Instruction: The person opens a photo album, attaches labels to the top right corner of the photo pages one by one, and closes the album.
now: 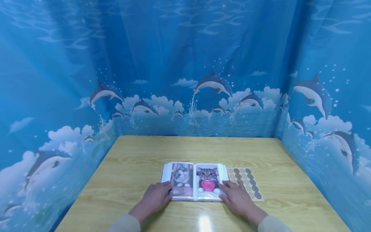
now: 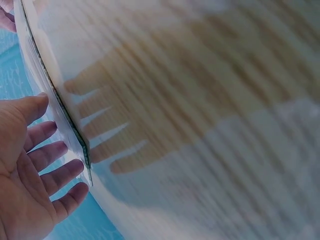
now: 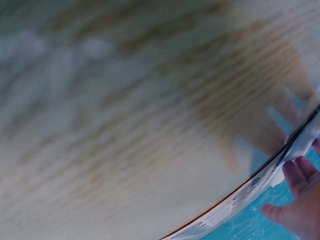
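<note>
Photo album (image 1: 195,180) lies open between the hands' fingers. Left hand (image 1: 156,197): fingers spread, at its left edge. Right hand (image 1: 237,197): fingers extended, thumb apart, at its right edge; disc-patterned sheet (image 1: 251,185) beside those fingers.

White-paged album (image 1: 195,180), seemingly beige disc-patterned sheet (image 1: 246,183)

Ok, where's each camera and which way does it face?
Head: on the head, facing forward and down at album, table, curtain; left hand, right hand and sleeves show.
Left wrist: on that wrist, facing table and album; left hand shows, plus fingers at top left.
Right wrist: on that wrist, facing table and sheet; right hand shows, cut off.
Head and right wrist share the sheet.
</note>
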Tool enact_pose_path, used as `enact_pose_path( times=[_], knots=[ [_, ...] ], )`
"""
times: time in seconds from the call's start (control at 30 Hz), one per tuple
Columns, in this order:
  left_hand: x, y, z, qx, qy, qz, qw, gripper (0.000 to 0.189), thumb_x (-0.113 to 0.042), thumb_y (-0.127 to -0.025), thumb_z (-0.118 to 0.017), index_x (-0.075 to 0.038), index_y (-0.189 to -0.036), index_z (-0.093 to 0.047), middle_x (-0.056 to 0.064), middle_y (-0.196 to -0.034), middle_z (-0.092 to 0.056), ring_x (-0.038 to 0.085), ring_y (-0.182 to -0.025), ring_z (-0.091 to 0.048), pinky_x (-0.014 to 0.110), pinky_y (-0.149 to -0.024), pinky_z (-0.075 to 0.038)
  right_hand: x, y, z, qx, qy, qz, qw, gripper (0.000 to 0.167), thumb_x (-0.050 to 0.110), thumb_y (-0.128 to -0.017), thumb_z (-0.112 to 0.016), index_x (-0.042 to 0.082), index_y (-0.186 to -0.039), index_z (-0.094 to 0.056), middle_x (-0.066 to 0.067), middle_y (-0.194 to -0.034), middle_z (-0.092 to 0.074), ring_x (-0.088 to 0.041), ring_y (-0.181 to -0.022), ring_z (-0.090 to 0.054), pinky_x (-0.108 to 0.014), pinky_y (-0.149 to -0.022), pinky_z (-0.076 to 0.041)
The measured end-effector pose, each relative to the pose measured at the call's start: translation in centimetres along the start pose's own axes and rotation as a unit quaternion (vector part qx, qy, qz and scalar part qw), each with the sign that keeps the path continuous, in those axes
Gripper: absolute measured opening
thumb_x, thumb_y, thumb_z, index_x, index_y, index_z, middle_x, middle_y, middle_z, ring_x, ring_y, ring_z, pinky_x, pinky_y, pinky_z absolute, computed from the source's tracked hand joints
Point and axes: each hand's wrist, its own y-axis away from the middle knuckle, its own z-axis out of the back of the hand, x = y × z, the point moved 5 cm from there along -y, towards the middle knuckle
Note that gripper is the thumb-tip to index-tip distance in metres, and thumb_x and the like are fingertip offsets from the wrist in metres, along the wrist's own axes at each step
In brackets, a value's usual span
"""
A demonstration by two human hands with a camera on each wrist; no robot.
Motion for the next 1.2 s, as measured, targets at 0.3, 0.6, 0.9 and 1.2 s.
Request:
enact_pose_path(
  times=[0.3,0.6,0.9,1.2],
  knots=[
    [0.3,-0.7,0.3,0.051,0.044,0.036,0.9971,0.041,-0.031,-0.089,-0.067,-0.005,-0.120,-0.067,0.017,-0.128,-0.062,0.038,-0.114,-0.058,0.058,-0.094,-0.047,-0.1,-0.4,-0.3,0.002,-0.011,-0.009,0.9999,0.047,0.038,-0.095,-0.063,0.013,-0.134,-0.061,-0.014,-0.138,-0.056,-0.034,-0.127,-0.051,-0.069,-0.111,-0.022],
    [-0.3,-1.9,1.0,0.049,0.021,0.039,0.9978,0.023,-0.033,-0.089,-0.070,-0.010,-0.090,-0.068,0.001,-0.087,-0.058,0.019,-0.079,-0.054,0.040,-0.073,-0.049,0.1,-0.6,0.0,0.011,-0.040,-0.029,0.9987,0.047,0.036,-0.094,-0.066,0.011,-0.134,-0.061,-0.016,-0.139,-0.055,-0.035,-0.128,-0.050,-0.068,-0.112,-0.020],
    [-0.9,-3.4,2.3,-0.010,0.019,0.014,0.9997,0.016,-0.026,-0.086,-0.072,-0.012,-0.082,-0.066,-0.002,-0.078,-0.048,0.017,-0.071,-0.047,0.036,-0.064,-0.044,-1.6,-0.4,1.7,-0.019,-0.094,-0.054,0.9939,0.044,0.027,-0.096,-0.063,0.004,-0.134,-0.059,-0.022,-0.137,-0.055,-0.043,-0.126,-0.050,-0.065,-0.110,-0.028],
    [-2.7,-6.2,2.8,0.027,0.017,0.046,0.9984,0.040,-0.033,-0.091,-0.070,-0.008,-0.122,-0.067,0.010,-0.113,-0.064,0.027,-0.105,-0.060,0.047,-0.094,-0.050,-6.8,-0.3,4.1,-0.050,-0.100,-0.124,0.9860,0.042,0.019,-0.098,-0.059,-0.006,-0.132,-0.057,-0.031,-0.130,-0.057,-0.051,-0.122,-0.051,-0.067,-0.100,-0.039]
  ],
)
